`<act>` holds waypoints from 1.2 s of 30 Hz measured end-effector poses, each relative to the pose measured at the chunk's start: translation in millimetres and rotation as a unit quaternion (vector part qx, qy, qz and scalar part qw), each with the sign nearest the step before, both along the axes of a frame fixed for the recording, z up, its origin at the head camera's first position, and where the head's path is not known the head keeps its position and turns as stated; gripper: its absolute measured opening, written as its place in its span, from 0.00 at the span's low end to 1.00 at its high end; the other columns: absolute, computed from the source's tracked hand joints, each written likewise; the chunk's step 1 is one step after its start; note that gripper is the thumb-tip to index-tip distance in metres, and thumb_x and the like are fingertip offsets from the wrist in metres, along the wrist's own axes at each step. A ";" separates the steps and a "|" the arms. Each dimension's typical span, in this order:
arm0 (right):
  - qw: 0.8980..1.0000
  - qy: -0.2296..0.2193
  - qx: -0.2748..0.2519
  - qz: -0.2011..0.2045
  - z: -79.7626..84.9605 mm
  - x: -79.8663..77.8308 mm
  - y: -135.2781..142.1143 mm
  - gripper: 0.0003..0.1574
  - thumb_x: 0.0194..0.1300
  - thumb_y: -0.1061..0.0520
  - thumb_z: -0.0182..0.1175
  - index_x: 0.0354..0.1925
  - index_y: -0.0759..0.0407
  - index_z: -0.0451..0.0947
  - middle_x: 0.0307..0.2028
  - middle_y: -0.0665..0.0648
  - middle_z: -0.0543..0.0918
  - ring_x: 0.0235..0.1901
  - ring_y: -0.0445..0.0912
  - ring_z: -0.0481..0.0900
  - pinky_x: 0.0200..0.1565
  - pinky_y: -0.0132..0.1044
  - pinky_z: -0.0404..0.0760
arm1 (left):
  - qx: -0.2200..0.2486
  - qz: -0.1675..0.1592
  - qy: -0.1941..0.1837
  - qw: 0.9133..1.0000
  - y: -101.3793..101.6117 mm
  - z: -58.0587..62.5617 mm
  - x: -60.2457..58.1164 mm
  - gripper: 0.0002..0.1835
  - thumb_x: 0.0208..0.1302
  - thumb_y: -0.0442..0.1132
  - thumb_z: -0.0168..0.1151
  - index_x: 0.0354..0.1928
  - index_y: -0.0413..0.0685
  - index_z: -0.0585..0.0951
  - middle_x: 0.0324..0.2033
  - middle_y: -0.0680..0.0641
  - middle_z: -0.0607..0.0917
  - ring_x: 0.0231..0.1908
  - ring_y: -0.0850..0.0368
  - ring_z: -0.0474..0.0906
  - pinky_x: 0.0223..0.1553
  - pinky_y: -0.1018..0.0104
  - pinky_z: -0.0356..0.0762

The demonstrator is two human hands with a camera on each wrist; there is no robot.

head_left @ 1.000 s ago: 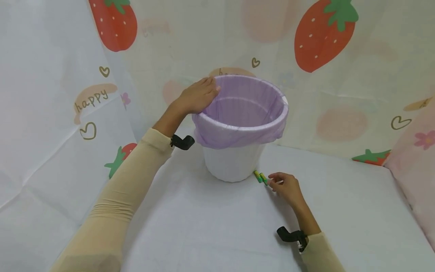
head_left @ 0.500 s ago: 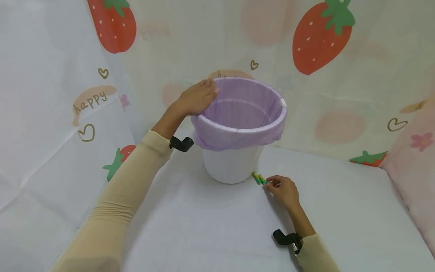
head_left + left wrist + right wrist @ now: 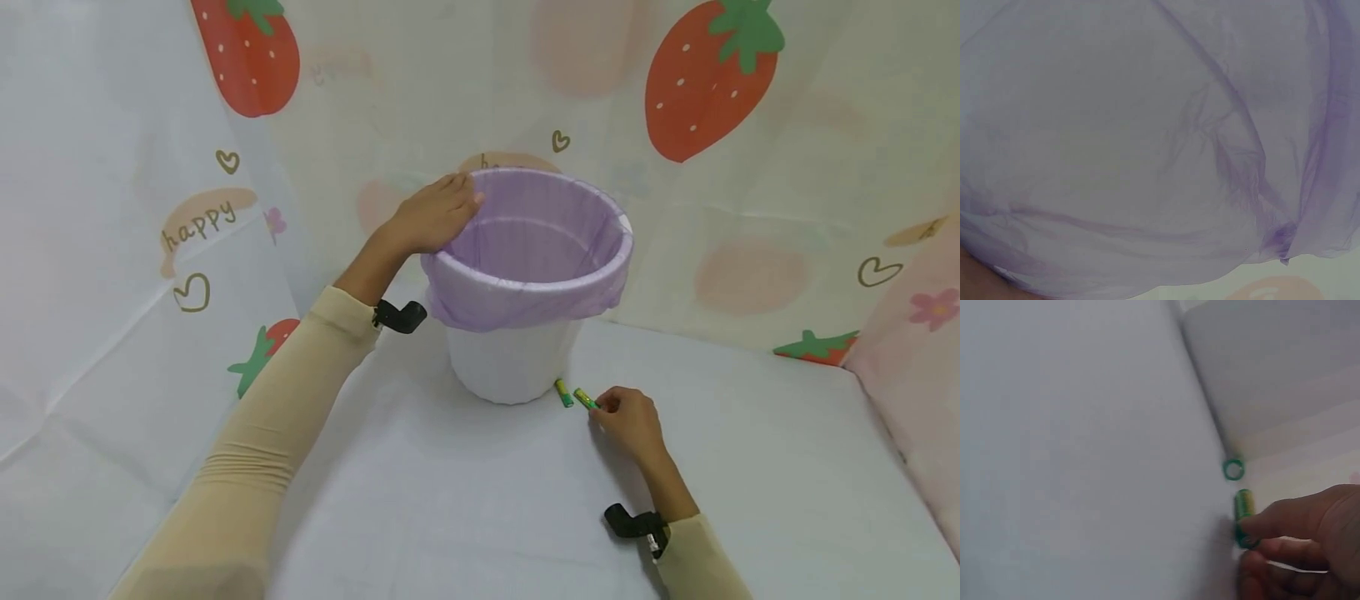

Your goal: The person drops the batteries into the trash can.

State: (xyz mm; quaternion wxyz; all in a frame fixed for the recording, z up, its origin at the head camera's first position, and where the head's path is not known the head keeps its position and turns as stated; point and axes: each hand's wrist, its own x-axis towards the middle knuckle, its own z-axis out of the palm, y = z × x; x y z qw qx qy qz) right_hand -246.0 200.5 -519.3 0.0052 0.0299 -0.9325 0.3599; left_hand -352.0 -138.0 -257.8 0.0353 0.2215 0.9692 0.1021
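A white trash bin [image 3: 510,367] stands upright, lined with a purple plastic bag [image 3: 525,304] folded down over its rim. My left hand [image 3: 438,212] grips the bin's rim at its left side; in the left wrist view the bag [image 3: 1116,156] fills most of the picture. Low by the bin's right side, my right hand [image 3: 628,421] pinches the near end of a green and yellow battery [image 3: 586,398] between thumb and fingers. A second such battery [image 3: 564,392] lies at the foot of the bin, slightly apart from the held one.
White cloth [image 3: 450,500] covers the surface under the bin. Behind rises a cloth backdrop [image 3: 465,75] printed with strawberries and hearts, close to the bin's back. A pink panel [image 3: 922,400] borders the right side.
The two batteries lay side by side; the right one has swung away from the other, its near end now between my right fingers. The left hand stays on the rim.
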 end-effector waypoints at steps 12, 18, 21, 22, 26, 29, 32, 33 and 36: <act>0.998 -0.024 0.055 0.034 6.7 1.7 4.1 0.12 0.60 0.54 0.73 0.39 0.59 0.85 0.30 0.54 0.84 0.29 0.47 0.77 0.29 0.38 0.72 | 0.006 0.000 -0.005 1.000 -0.1 -0.1 0.3 0.36 0.82 0.54 0.21 0.78 0.33 0.43 0.79 0.35 0.40 0.79 0.43 0.32 0.78 0.57 0.31; 0.998 -0.032 0.053 0.030 9.3 1.2 5.4 0.10 0.60 0.56 0.72 0.37 0.61 0.85 0.31 0.54 0.84 0.32 0.48 0.77 0.32 0.40 0.74 | 0.005 0.000 -0.004 1.000 0.9 0.0 -0.1 0.36 0.82 0.54 0.20 0.79 0.33 0.44 0.79 0.36 0.40 0.79 0.43 0.32 0.78 0.57 0.31; 0.998 -0.035 0.039 0.033 12.2 0.7 9.2 0.10 0.61 0.57 0.72 0.37 0.62 0.85 0.32 0.55 0.85 0.33 0.48 0.78 0.32 0.39 0.75 | 0.011 0.001 -0.003 1.000 1.0 -0.7 -0.1 0.37 0.82 0.55 0.21 0.79 0.33 0.44 0.79 0.36 0.41 0.79 0.43 0.33 0.78 0.56 0.32; 0.998 -0.034 0.031 0.034 13.3 0.5 10.8 0.09 0.61 0.57 0.72 0.37 0.62 0.85 0.32 0.55 0.85 0.33 0.48 0.79 0.31 0.39 0.75 | 0.013 0.001 -0.002 1.000 0.9 -0.8 -0.1 0.37 0.82 0.55 0.21 0.79 0.33 0.44 0.79 0.36 0.41 0.79 0.43 0.33 0.78 0.56 0.32; 0.999 -0.019 0.001 0.039 16.1 -1.0 17.4 0.09 0.61 0.59 0.71 0.37 0.64 0.85 0.32 0.56 0.87 0.31 0.48 0.80 0.30 0.38 0.75 | 0.014 0.001 -0.001 1.000 0.2 -0.9 -0.5 0.37 0.82 0.55 0.21 0.79 0.33 0.44 0.79 0.36 0.41 0.79 0.43 0.33 0.78 0.56 0.32; 0.999 -0.005 -0.023 0.046 18.4 -1.2 21.0 0.08 0.61 0.61 0.71 0.37 0.65 0.85 0.31 0.57 0.87 0.29 0.47 0.80 0.29 0.37 0.76 | 0.014 0.002 -0.001 1.000 -0.1 -1.5 -1.0 0.37 0.82 0.55 0.21 0.79 0.33 0.43 0.79 0.36 0.41 0.79 0.43 0.33 0.78 0.56 0.32; 0.998 0.011 -0.042 0.051 23.1 0.0 23.2 0.08 0.62 0.61 0.71 0.37 0.66 0.85 0.30 0.57 0.87 0.29 0.46 0.80 0.29 0.37 0.77 | 0.015 0.002 -0.001 1.000 -0.3 -2.3 -1.8 0.37 0.82 0.55 0.21 0.79 0.34 0.43 0.79 0.36 0.41 0.79 0.43 0.33 0.78 0.56 0.32; 0.997 0.015 -0.047 0.052 24.9 0.5 23.8 0.08 0.62 0.61 0.71 0.37 0.66 0.85 0.30 0.57 0.87 0.29 0.46 0.81 0.29 0.37 0.77 | 0.016 0.002 -0.001 1.000 -0.4 -2.6 -2.1 0.37 0.82 0.55 0.21 0.79 0.34 0.43 0.79 0.36 0.41 0.79 0.43 0.33 0.78 0.56 0.32; 0.997 0.026 -0.057 0.052 31.7 2.4 25.0 0.07 0.63 0.61 0.71 0.37 0.65 0.86 0.29 0.56 0.87 0.27 0.49 0.83 0.27 0.36 0.78 | 0.013 0.001 0.000 1.000 -0.5 -2.6 -2.8 0.37 0.82 0.55 0.21 0.79 0.33 0.43 0.79 0.36 0.41 0.79 0.43 0.33 0.78 0.56 0.32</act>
